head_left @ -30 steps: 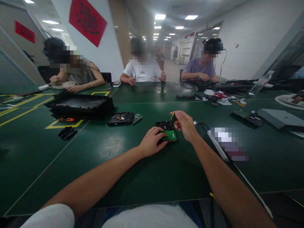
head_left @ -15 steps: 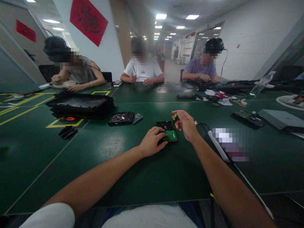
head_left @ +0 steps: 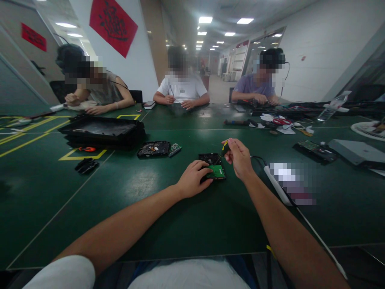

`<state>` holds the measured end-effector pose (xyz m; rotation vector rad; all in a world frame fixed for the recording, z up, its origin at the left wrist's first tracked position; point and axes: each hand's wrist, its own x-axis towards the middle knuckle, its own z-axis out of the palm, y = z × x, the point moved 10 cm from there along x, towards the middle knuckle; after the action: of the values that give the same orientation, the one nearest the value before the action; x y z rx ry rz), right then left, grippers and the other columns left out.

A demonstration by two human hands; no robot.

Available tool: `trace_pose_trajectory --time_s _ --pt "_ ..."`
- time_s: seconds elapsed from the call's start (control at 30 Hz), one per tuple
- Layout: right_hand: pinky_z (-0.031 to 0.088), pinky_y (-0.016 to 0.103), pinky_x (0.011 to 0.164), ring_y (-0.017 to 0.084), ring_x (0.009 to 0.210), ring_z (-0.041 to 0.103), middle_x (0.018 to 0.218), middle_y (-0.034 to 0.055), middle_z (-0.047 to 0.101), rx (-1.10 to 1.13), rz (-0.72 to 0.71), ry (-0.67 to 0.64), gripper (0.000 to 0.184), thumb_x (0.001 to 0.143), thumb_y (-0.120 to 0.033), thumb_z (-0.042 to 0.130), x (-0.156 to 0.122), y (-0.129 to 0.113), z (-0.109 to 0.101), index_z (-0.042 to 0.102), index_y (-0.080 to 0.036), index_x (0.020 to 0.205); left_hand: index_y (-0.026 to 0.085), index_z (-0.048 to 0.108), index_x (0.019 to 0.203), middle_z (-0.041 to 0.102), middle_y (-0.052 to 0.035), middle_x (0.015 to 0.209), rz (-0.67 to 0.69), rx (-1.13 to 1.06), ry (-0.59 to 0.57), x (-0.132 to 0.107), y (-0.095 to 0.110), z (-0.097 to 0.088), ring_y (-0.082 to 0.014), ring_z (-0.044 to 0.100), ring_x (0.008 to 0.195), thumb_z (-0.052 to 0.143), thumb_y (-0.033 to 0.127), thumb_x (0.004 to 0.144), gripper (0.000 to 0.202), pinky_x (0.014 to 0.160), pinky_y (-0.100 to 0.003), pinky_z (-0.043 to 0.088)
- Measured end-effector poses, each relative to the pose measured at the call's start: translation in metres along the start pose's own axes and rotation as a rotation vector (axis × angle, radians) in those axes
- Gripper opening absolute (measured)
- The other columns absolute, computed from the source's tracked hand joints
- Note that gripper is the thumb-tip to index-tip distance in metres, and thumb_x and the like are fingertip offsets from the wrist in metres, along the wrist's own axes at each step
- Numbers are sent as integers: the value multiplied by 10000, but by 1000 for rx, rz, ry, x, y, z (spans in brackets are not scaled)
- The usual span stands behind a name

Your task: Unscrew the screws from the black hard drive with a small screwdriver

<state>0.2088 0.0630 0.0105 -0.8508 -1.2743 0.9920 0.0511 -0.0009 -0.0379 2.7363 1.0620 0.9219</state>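
A hard drive [head_left: 219, 172] lies on the green table with its green circuit board facing up. My left hand [head_left: 194, 178] holds it from the left, fingers over the board and thumb along the near edge. Pinched in my right hand [head_left: 239, 158] is a screwdriver [head_left: 224, 149] with a yellow and black handle. It is tilted, its shaft pointing down and left toward the drive; whether the tip touches a screw is too small to tell.
Left of the drive lie another opened hard drive [head_left: 154, 148] and a loose circuit board [head_left: 175, 149]. Stacked black trays [head_left: 102, 130] stand farther left. A white power strip [head_left: 276, 185] with a cable sits to the right. Three people work across the table [head_left: 168, 224].
My right hand and the screwdriver have shifted slightly to the right, and the handle's angle has turned. My left hand stays on the hard drive.
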Motion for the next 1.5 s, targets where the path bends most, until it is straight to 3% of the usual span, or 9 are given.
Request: trace_pose_trajectory --time_s 0.53,1.0,1.27,1.5 --pt "301 186 383 72 440 451 561 -61 503 -8 11 6 427 896 -637 680 0 3 1 708 -216 957 226 693 1245 633 -132 1303 -3 -9 7 0 -1 0 -325 563 1254 660 398 953 341 1068 -549 498" --pt "316 204 405 84 474 475 609 -41 535 -98 -16 -78 460 894 -664 656 -4 -5 11 731 -219 982 236 689 1245 627 -126 1302 -6 -16 0 0 -1 0 -320 562 1257 666 401 950 339 1068 -542 499" --pt "320 210 390 83 454 473 598 -42 552 -139 -17 -34 464 871 -660 686 -4 -6 7 740 -213 983 235 689 1246 632 -127 1289 1 -12 15 0 -1 0 -316 566 1248 665 392 950 336 1071 -534 495" --pt "344 194 373 64 467 541 827 7 694 -99 -21 14 430 880 -638 691 -2 -3 1 707 -212 931 234 695 1236 635 -133 1292 -3 -17 19 1 0 -2 -324 567 1243 667 388 946 329 1061 -550 502"
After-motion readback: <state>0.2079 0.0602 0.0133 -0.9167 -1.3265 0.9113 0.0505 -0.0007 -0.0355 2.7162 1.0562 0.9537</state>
